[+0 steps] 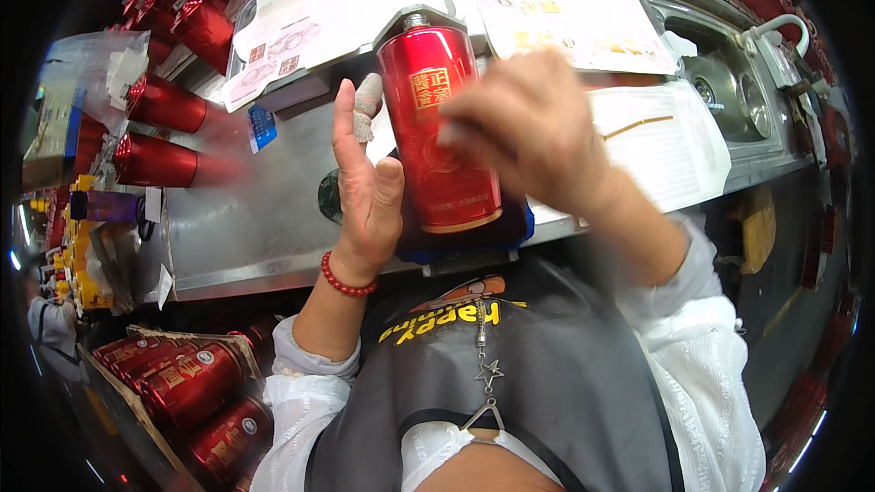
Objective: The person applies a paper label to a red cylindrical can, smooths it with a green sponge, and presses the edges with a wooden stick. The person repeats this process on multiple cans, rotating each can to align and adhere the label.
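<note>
A glossy red bottle with gold lettering lies on its back on a dark blue cloth pad, its bare threaded neck pointing away from me. My left hand is just left of the bottle, open and holding nothing, its fingers raised. One of its fingers is wrapped in pale cloth tape, and a red bead bracelet circles the wrist. Across the bottle's right side hangs my right hand, blurred by motion with the fingers curled down. Whether it holds something small or touches the bottle, I cannot tell.
Printed transfer sheets lie on a tray at the back left, more sheets at the back right. White paper lies near a steel sink. Red bottles lie at left; a carton below holds several more.
</note>
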